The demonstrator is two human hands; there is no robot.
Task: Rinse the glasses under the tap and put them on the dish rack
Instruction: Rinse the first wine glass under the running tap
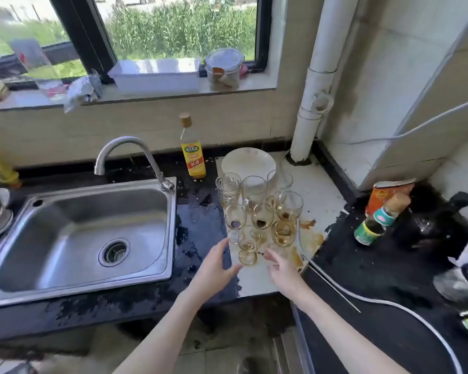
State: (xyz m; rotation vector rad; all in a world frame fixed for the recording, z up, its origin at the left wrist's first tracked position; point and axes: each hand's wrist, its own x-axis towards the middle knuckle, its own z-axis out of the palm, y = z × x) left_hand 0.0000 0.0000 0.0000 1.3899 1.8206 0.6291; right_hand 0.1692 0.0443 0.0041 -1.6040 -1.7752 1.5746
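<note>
Nearest the camera, both hands reach for the front glass (247, 248), the closest one in the bunch of glasses (257, 209); this glass is the landmark for everything else here. The left hand (214, 268) is just to its left, fingers straight and spread wide, holding nothing; its fingertips look close to the glass, maybe touching it (the picture is too blurry to be sure). The right hand (283, 268) is just to its right, fingers loosely open and also holding nothing.

What could go wrong: the glasses stand packed tight, some touching, with brown drink left in the bottoms; a hand pushing in could knock a neighbor over and spill or break it. The counter beside the front glass looks wet and sticky, so a glass could slip from wet fingers.

Far to the left of the front glass sits the sink (79, 233), dry and with nothing in it; behind that, the tap (125, 155) shows no water running. Behind the glasses lies a white plate (247, 160); left of the plate stands a yellow bottle (192, 155).
</note>
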